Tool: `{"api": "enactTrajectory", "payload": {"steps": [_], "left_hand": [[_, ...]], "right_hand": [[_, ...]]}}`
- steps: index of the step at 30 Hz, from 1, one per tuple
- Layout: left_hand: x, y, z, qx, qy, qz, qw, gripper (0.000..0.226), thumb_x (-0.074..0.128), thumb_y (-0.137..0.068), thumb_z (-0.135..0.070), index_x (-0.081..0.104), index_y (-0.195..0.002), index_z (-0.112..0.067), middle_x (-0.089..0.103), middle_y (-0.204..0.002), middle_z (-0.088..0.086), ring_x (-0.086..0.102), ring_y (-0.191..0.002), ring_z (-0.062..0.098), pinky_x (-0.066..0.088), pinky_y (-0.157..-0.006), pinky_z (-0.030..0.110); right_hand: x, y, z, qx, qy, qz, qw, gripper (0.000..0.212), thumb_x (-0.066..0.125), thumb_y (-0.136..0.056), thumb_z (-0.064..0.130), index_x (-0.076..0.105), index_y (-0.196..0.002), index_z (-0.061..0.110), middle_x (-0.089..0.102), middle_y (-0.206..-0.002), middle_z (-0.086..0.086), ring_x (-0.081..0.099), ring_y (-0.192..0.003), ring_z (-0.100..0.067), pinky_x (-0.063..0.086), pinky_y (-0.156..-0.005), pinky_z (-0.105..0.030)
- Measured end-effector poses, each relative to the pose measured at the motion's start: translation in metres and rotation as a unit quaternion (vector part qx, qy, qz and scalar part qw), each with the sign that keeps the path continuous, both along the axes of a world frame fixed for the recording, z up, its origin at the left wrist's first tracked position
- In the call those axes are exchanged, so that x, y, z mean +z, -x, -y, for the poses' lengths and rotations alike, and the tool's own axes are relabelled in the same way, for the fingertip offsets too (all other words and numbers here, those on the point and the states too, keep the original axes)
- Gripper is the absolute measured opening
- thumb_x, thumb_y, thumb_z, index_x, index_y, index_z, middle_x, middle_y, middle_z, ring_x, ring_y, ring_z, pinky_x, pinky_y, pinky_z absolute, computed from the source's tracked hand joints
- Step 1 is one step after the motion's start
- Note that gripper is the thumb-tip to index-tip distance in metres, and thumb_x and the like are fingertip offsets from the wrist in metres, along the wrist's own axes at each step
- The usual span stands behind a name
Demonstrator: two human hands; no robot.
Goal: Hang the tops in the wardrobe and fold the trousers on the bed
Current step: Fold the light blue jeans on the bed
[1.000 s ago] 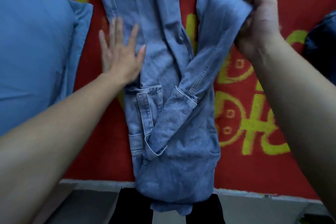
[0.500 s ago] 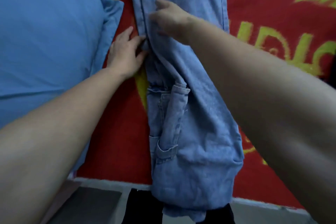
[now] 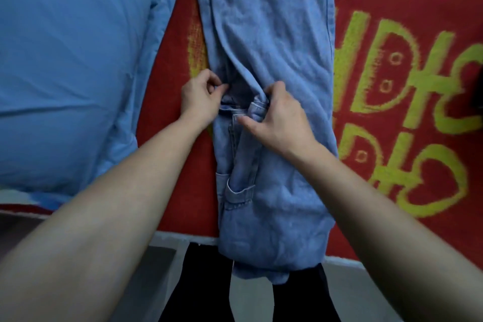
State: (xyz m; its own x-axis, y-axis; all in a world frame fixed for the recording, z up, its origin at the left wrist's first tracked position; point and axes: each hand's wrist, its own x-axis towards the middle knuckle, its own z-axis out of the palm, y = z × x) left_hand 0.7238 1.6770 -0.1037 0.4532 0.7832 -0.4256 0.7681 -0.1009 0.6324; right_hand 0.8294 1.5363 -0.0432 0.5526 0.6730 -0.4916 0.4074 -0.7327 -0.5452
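Light blue denim trousers point(image 3: 274, 42) lie lengthwise on the bed, folded leg over leg, with the waist end hanging over the near edge. My left hand point(image 3: 200, 97) pinches the cloth at the crotch on the left side. My right hand point(image 3: 279, 115) grips a bunched fold of denim by the seam just to the right of it. Both hands sit close together at the middle of the trousers.
A red bedspread point(image 3: 405, 138) with yellow-green lettering covers the bed. A blue pillow point(image 3: 70, 65) lies at the left, close to the trousers. The bed's near edge point(image 3: 183, 238) runs below, with my dark-clad legs point(image 3: 203, 290) beyond it.
The right trouser leg was laid over the left one. My right hand came back down from the upper leg to the crotch; my left hand now pinches the cloth there.
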Motion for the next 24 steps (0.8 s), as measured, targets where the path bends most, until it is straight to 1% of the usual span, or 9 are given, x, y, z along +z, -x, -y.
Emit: {"api": "enactTrajectory", "payload": {"steps": [3, 7, 10, 12, 14, 16, 19, 21, 24], "left_hand": [[0.003, 0.003, -0.005, 0.063, 0.041, 0.028, 0.997, 0.018, 0.077, -0.081, -0.02, 0.062, -0.073, -0.022, 0.053, -0.061, -0.011, 0.046, -0.055, 0.002, 0.039, -0.057, 0.018], [0.005, 0.008, -0.002, 0.172, 0.097, 0.079, 0.977, 0.022, 0.075, -0.083, -0.015, 0.062, -0.071, -0.027, 0.06, -0.065, -0.005, 0.052, -0.059, 0.007, 0.044, -0.059, 0.023], [0.004, 0.011, -0.005, 0.29, 0.133, 0.112, 0.941, 0.014, 0.063, -0.094, -0.016, 0.063, -0.08, -0.017, 0.061, -0.066, -0.002, 0.054, -0.053, 0.006, 0.044, -0.052, 0.023], [0.005, 0.011, -0.016, 0.357, 0.169, 0.106, 0.912, 0.031, 0.044, -0.104, -0.029, 0.059, -0.082, -0.014, 0.058, -0.067, 0.002, 0.055, -0.043, 0.004, 0.037, -0.039, 0.018], [0.007, 0.01, -0.028, 0.311, 0.168, 0.053, 0.934, 0.046, 0.036, -0.104, -0.045, 0.06, -0.079, -0.015, 0.06, -0.067, 0.004, 0.056, -0.042, 0.006, 0.034, -0.035, 0.018], [0.01, 0.006, -0.032, 0.207, 0.108, 0.014, 0.972, 0.051, 0.048, -0.094, -0.061, 0.064, -0.071, -0.019, 0.066, -0.068, 0.004, 0.058, -0.052, 0.01, 0.042, -0.044, 0.023], [0.009, -0.013, -0.034, 0.074, 0.027, -0.001, 0.997, 0.049, 0.066, -0.079, -0.06, 0.073, -0.074, -0.012, 0.073, -0.078, 0.008, 0.064, -0.071, 0.016, 0.049, -0.067, 0.038], [0.008, -0.028, -0.036, 0.036, -0.023, -0.033, 0.999, 0.037, 0.067, -0.084, -0.044, 0.074, -0.084, -0.008, 0.072, -0.083, 0.011, 0.066, -0.08, 0.026, 0.046, -0.07, 0.037], [0.004, -0.033, -0.038, 0.106, -0.072, -0.052, 0.99, 0.024, 0.064, -0.088, -0.031, 0.074, -0.092, -0.01, 0.073, -0.091, 0.011, 0.065, -0.09, 0.031, 0.043, -0.075, 0.035]], "right_hand": [[0.001, 0.011, 0.004, -0.059, -0.018, -0.008, 0.998, 0.049, 0.07, -0.079, 0.029, 0.049, -0.119, 0.011, 0.063, -0.106, -0.009, 0.06, -0.1, -0.029, 0.041, -0.078, -0.032], [0.013, 0.04, 0.005, -0.102, -0.178, 0.023, 0.979, 0.043, 0.068, -0.075, 0.014, 0.058, -0.116, 0.008, 0.06, -0.095, -0.006, 0.061, -0.084, -0.022, 0.048, -0.078, -0.031], [-0.006, 0.069, 0.008, 0.043, -0.15, -0.046, 0.987, 0.058, 0.065, -0.085, 0.015, 0.049, -0.139, 0.002, 0.054, -0.115, -0.016, 0.059, -0.099, -0.032, 0.05, -0.09, -0.042], [-0.024, 0.073, 0.011, 0.196, -0.083, -0.043, 0.976, 0.068, 0.064, -0.089, 0.02, 0.038, -0.15, 0.003, 0.05, -0.129, -0.019, 0.053, -0.107, -0.038, 0.047, -0.094, -0.048], [-0.028, 0.064, 0.007, 0.248, -0.055, -0.059, 0.965, 0.058, 0.061, -0.091, 0.023, 0.048, -0.146, 0.009, 0.052, -0.133, -0.018, 0.052, -0.112, -0.038, 0.046, -0.098, -0.049], [-0.02, 0.05, 0.003, 0.207, -0.089, -0.092, 0.97, 0.043, 0.055, -0.091, 0.024, 0.063, -0.131, 0.011, 0.063, -0.123, -0.014, 0.059, -0.111, -0.035, 0.05, -0.094, -0.047], [-0.012, 0.02, 0.004, 0.103, -0.199, 0.048, 0.973, 0.03, 0.052, -0.09, 0.022, 0.07, -0.112, 0.012, 0.068, -0.104, -0.01, 0.065, -0.096, -0.032, 0.055, -0.076, -0.046], [-0.017, -0.002, 0.007, 0.065, -0.212, 0.17, 0.96, 0.035, 0.055, -0.092, 0.023, 0.066, -0.124, 0.012, 0.061, -0.124, -0.015, 0.06, -0.111, -0.034, 0.051, -0.09, -0.045], [-0.034, -0.035, 0.009, 0.153, -0.033, 0.217, 0.963, 0.058, 0.048, -0.096, 0.041, 0.041, -0.15, 0.021, 0.028, -0.16, -0.017, 0.028, -0.146, -0.039, 0.028, -0.115, -0.049]]}}
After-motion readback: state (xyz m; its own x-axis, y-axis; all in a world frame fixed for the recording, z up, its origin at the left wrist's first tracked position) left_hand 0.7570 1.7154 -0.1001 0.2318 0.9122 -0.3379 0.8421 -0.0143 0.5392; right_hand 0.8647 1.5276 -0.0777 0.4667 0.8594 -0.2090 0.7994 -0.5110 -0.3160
